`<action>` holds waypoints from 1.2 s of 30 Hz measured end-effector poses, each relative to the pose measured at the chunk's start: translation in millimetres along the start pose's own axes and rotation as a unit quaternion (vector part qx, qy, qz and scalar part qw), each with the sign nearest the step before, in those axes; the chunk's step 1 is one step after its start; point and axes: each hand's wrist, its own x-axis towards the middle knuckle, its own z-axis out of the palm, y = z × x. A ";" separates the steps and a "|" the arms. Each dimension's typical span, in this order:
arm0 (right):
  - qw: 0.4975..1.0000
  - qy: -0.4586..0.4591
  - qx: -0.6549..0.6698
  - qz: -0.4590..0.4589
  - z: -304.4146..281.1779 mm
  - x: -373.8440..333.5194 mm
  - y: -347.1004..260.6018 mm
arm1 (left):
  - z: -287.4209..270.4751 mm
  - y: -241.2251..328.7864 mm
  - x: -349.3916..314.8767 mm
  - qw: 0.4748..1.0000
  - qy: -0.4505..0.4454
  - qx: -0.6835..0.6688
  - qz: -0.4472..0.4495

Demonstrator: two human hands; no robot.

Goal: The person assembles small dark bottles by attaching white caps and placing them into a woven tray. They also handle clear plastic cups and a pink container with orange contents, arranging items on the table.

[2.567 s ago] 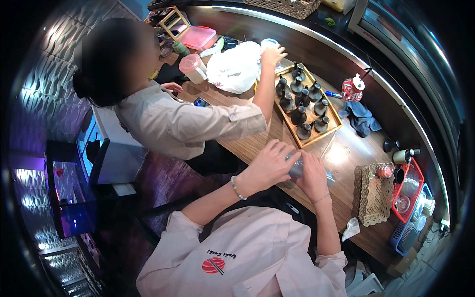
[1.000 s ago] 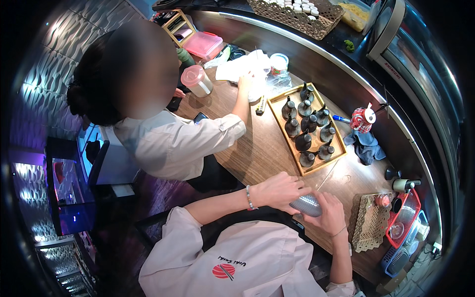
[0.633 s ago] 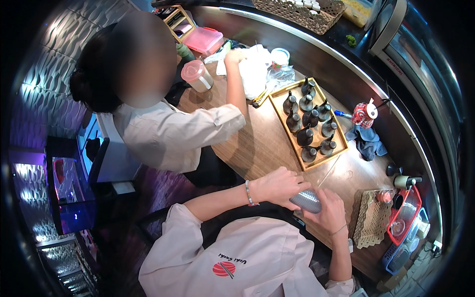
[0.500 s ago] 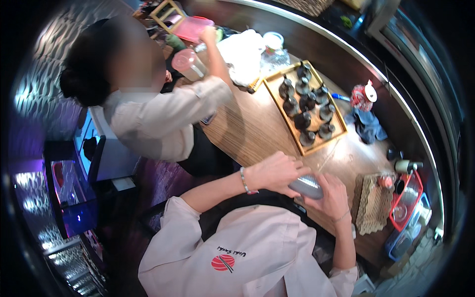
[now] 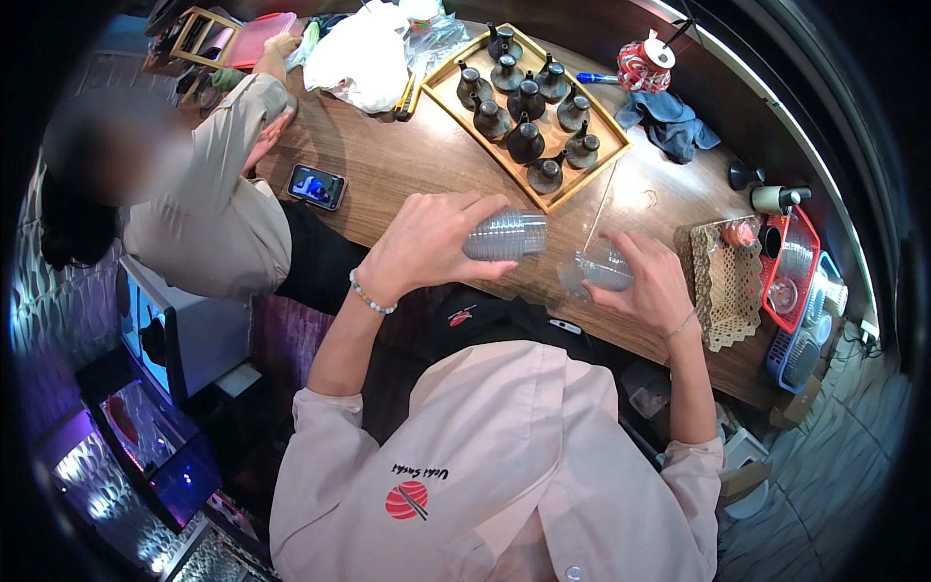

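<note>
My left hand (image 5: 422, 242) is closed around a stack of clear plastic cups (image 5: 506, 235) lying on its side, their nested rims showing as ribs. A hand's width to the right, my right hand (image 5: 655, 281) grips more clear plastic cups (image 5: 603, 267) between thumb and fingers; how many is hard to make out. A gap separates the two lots, both held above the table's near edge. Beyond them, several dark, spouted sauce bottles (image 5: 526, 145) stand in a wooden tray (image 5: 592, 179).
At left a co-worker's sleeved arm (image 5: 228, 121) reaches across the table, near a lit phone (image 5: 317, 186) and a white plastic bag (image 5: 359, 58). On the right are a blue cloth (image 5: 671, 126), a woven basket (image 5: 713, 291) and a red basket (image 5: 797, 247).
My hands, together on the cups before, have drawn apart, each now holding some. The view has shifted, so the tray and co-worker appear farther up and left.
</note>
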 end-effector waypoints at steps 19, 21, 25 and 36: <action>0.888 0.337 0.189 0.249 46.2 -42.8 53.6 | 151.8 -187.5 -47.6 0.185 0.222 -0.892 -0.349; 0.841 0.392 0.252 0.274 60.4 -39.1 63.6 | 157.7 -181.2 -41.4 0.110 0.244 -0.901 -0.342; 0.786 0.462 0.268 0.313 92.9 -28.5 79.8 | 167.6 -170.8 -24.8 0.021 0.260 -0.916 -0.304; 0.790 0.496 0.263 0.249 173.3 -21.7 87.1 | 160.5 -173.8 -5.6 -0.038 0.243 -0.931 -0.269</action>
